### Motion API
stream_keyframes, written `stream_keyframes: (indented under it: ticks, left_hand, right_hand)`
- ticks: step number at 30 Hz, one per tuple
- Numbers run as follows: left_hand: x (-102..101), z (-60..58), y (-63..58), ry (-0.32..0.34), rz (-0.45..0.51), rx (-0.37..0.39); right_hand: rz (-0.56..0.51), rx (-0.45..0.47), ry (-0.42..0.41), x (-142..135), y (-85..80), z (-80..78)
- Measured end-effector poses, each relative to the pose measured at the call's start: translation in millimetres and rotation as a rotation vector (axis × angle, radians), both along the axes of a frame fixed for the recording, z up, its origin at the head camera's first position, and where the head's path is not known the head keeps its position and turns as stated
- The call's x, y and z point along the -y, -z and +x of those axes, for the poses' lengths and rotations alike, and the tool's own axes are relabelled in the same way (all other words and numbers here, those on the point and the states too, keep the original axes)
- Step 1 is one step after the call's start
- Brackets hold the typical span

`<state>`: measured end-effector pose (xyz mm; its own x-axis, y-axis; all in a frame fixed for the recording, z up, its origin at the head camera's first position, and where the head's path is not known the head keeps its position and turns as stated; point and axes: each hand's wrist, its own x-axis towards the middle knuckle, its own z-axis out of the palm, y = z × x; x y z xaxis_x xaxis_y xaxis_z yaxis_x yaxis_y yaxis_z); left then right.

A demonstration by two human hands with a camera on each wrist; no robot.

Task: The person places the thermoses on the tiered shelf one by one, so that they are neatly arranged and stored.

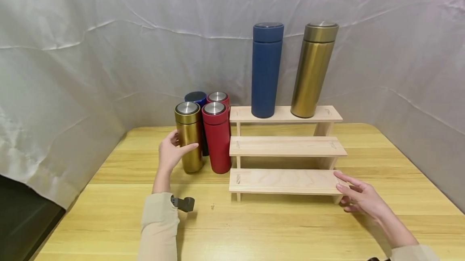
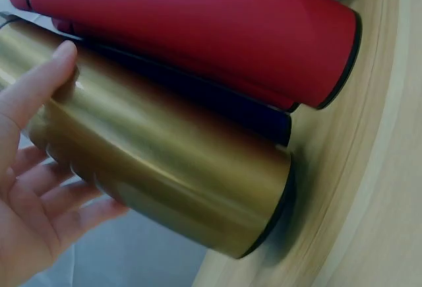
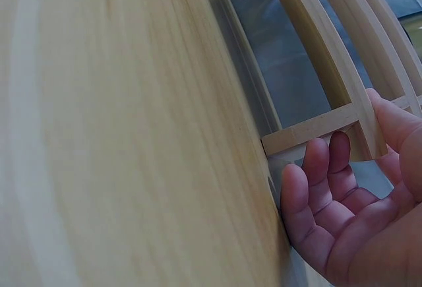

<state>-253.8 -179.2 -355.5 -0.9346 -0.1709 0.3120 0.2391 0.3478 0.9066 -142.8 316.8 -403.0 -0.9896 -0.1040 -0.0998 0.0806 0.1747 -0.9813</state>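
Note:
My left hand (image 1: 170,152) grips a gold thermos bottle (image 1: 191,148) around its middle, thumb across the front and fingers behind it. In the left wrist view the black base of this gold thermos (image 2: 191,161) is close over the table. Right beside it stands a red thermos (image 1: 216,144), with a blue thermos (image 1: 196,97) and a second red thermos (image 1: 219,96) partly hidden behind. At the right end of the three-step wooden rack (image 1: 283,181), my right hand (image 1: 363,198) holds the lowest shelf, with the thumb on top and curled fingers by the leg.
On the rack's top shelf (image 1: 283,112) stand a tall blue thermos (image 1: 267,71) and a tall gold thermos (image 1: 314,71). The wooden table (image 1: 225,228) carries everything. Grey cloth (image 1: 145,51) hangs behind it and along both sides.

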Motion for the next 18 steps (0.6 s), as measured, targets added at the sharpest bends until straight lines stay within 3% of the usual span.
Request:
stream_keyframes:
  ticks: [8,18]
  left_hand:
    - [9.1,10.0,-5.2,-0.053,-0.016,-0.089]
    - [10.6,26.7,-24.0,-0.067,-0.049,-0.213]
  right_hand:
    - [0.007,0.012,0.006,0.5,-0.1,-0.1]
    - [-0.008,0.022,0.002,0.2,-0.7,-0.1]
